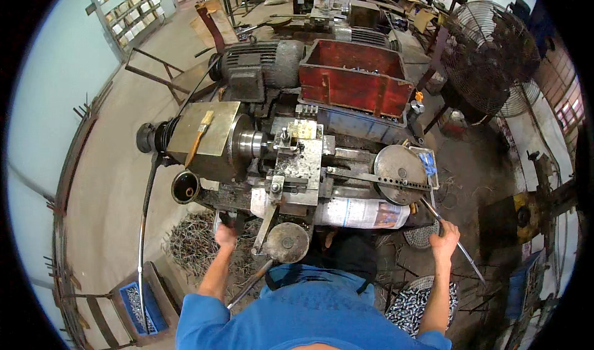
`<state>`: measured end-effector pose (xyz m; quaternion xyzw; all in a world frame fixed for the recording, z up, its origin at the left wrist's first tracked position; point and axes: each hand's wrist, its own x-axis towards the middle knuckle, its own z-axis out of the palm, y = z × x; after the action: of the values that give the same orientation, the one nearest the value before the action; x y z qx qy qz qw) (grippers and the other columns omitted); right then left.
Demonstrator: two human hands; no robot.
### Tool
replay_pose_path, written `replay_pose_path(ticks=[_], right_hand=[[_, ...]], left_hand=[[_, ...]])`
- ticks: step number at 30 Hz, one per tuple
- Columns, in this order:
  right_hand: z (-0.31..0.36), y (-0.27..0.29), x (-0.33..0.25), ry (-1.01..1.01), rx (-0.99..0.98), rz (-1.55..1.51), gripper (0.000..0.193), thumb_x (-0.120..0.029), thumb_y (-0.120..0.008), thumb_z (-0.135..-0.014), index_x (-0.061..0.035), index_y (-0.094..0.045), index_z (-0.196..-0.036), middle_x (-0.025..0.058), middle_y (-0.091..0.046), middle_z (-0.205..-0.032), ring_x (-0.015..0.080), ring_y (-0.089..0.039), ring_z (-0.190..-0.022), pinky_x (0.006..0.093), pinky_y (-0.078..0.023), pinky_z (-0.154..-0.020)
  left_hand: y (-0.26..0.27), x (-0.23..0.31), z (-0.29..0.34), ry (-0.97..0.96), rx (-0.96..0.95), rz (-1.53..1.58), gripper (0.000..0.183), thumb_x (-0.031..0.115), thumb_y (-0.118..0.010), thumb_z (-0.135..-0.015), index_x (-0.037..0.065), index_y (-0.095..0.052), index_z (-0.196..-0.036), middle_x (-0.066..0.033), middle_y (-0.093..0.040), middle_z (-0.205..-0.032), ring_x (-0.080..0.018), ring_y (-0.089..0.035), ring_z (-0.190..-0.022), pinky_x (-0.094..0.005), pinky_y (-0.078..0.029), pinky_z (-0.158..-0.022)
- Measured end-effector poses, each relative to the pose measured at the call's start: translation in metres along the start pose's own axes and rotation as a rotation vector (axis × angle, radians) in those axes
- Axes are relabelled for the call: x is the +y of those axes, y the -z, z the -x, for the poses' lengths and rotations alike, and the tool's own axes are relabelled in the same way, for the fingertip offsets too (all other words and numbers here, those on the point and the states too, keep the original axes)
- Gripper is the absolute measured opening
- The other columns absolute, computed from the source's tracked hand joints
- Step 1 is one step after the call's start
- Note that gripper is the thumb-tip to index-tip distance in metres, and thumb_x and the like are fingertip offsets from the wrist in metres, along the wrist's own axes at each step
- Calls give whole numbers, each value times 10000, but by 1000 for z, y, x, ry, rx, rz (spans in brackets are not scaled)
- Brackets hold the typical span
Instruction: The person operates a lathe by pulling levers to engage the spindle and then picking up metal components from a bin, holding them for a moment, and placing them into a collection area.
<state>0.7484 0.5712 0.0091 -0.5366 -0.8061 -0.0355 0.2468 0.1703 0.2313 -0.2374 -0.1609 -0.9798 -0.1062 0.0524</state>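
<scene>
Small lathe [272, 158] at centre of view, grimy, headstock toward 9 o'clock. Left hand [226, 234] at 7 o'clock of the machine, closed around a dark lever [230, 219] on the front lower edge; fingers wrapped, grip firm. Right hand [444, 239] at 4 o'clock, closed around a long thin metal rod [455, 242] running diagonally from the round steel disc [401, 174] down toward 5 o'clock. Upper end of rod meeting the disc's lower rim; exact contact not discernible. Flat perforated bar [371, 177] lying across the disc toward the cross slide [299, 164]. Round handwheel [286, 242] at 6 o'clock of the slide, between both forearms, untouched. Folded newspaper [362, 213] laid along the front of the bed, just under the disc. Brush with pale bristles [199, 136] resting on the headstock cover. Electric motor [257, 65] at 12 o'clock behind the headstock; red metal bin [352, 78] just beside it toward 1 o'clock. Large pedestal fan [492, 56] at 2 o'clock, well apart. Heap of metal swarf [192, 242] on the floor at 8 o'clock near the left forearm. Blue crate [139, 303] holding small parts at 7 o'clock. Basket of bright small parts [411, 303] on the floor at 5 o'clock, beside the right forearm. Blue sleeves on both arms.
</scene>
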Motion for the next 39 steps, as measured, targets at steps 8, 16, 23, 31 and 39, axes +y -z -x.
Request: replay_pose_path(ticks=[8, 16, 23, 31, 39], right_hand=[[-110, 14, -184, 502, -114, -479, 400, -153, -617, -557, -8, -633, -930, 142, -628, -972, 332, -538, -915, 413, -431, -827], [-160, -18, -393, 1141, -224, -333, 319, -207, -623, -520, -71, -689, -801, 75, -642, -882, 279, -534, -1002, 481, -274, -1023], [-185, -56, -433, 1107, -339, 75, 281, -252, -603, -608, -113, -708, -829, 66, -659, -876, 261, -540, -1024, 591, -142, -1067], [-178, -56, -441, 1125, -347, 69, 205, -247, -611, -520, -110, -699, -646, 93, -637, -701, 270, -588, -877, 556, -186, -1065], [-167, -64, -452, 1172, -515, 109, 198, -219, -609, -635, -98, -699, -763, 122, -672, -829, 271, -620, -878, 477, -203, -1084]], left_hand=[[70, -22, -48, -410, -523, -259, 456, 424, -635, -759, 59, -575, -1024, -156, -654, -882, -333, -630, -854, -435, -503, -735], [190, -50, -72, -197, -528, 303, 385, 323, -607, -796, 62, -619, -1079, -168, -655, -941, -311, -627, -902, -400, -480, -776], [319, -102, -71, -178, 50, 262, 292, 241, -599, -822, 40, -627, -1031, -165, -663, -856, -287, -648, -770, -375, -496, -688], [284, -130, -58, 274, 78, 90, 506, 515, -581, -791, 26, -627, -917, -178, -643, -776, -365, -623, -765, -446, -470, -675], [283, -45, 1, 184, 78, 68, 448, 397, -691, -698, 3, -567, -872, -237, -624, -799, -412, -606, -804, -479, -472, -708]])
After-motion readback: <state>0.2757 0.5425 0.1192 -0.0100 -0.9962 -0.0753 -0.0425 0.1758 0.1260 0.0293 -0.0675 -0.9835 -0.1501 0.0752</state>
